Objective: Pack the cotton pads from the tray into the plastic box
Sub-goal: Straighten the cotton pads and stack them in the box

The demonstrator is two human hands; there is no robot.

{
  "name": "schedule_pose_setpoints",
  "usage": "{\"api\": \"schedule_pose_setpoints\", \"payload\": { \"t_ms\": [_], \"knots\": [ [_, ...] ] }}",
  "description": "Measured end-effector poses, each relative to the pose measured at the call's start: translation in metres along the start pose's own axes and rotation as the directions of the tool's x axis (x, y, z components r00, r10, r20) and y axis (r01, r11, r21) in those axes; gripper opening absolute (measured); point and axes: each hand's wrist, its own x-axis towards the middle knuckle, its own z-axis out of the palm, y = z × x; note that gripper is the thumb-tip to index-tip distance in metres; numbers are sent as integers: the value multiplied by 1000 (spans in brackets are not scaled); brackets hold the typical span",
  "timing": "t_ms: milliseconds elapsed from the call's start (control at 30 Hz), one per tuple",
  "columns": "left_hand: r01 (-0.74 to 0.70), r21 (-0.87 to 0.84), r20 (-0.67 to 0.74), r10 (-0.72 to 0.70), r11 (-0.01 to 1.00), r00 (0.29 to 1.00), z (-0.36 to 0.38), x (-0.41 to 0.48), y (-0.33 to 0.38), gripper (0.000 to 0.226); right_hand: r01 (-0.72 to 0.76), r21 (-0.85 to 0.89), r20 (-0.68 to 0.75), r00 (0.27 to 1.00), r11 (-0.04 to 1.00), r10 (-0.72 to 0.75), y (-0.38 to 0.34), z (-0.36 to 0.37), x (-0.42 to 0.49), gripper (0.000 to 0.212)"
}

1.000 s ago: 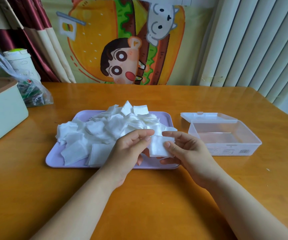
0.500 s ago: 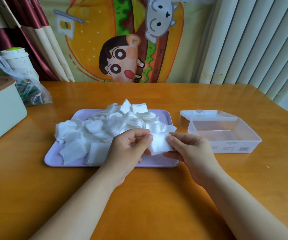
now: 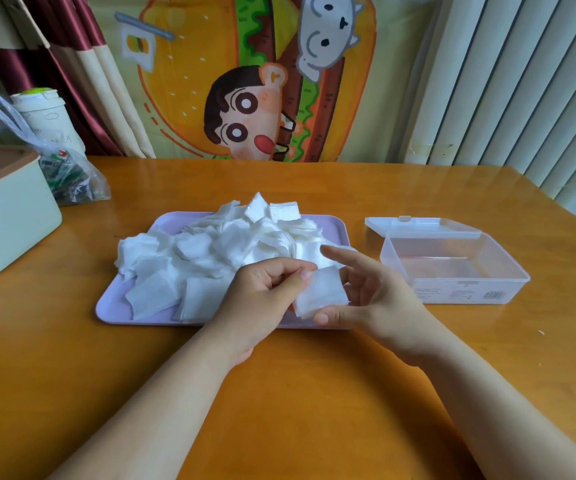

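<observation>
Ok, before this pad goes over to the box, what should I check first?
1. Grip on the cotton pad: left hand pinches it, ok.
2. One pad only: cannot tell.
3. Is the plastic box open: lid folded back, ok.
4. Room in the box: looks empty, ok.
5. Is the right hand free: fingers spread beside the pad, ok.

No legible text; small print on the plastic box [image 3: 459, 292] front too blurred
</observation>
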Motion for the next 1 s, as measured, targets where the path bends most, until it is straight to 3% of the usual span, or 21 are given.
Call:
{"api": "schedule_pose_setpoints", "payload": {
  "t_ms": [133,367,500,567,633,733,800,900,1000],
  "knots": [
    [14,6,34,-14,1000,999,-1,-1,2,16,7,3,-57,998,1000,-6,-1,1,0,61],
    [-74,72,-33,77,995,997,-3,0,2,19,-28,91,-61,998,996,33,-4,6,-2,44],
    [-106,74,-29,109,992,994,-4,-1,8,20,-21,31,-180,983,999,26,5,8,3,14],
    [-129,172,-86,145,977,986,-13,0,8,19,-4,40,-268,963,999,15,9,10,4,12],
    [-119,436,-162,208,892,965,-27,4,3,18,13,53,-357,934,998,6,13,10,5,20],
    [-46,716,-124,192,696,974,-40,6,-3,28,42,-3,-413,910,999,-39,18,9,7,38],
    [-41,778,-77,160,627,984,-38,5,-3,36,42,-64,-425,903,997,-66,20,8,8,40],
    [-35,826,-65,158,562,985,-34,6,-3,43,28,-183,-424,900,983,-104,20,9,8,21],
    [-52,835,-46,165,547,985,-31,8,-5,27,22,-224,-428,896,974,-119,25,9,10,9]
  ]
}}
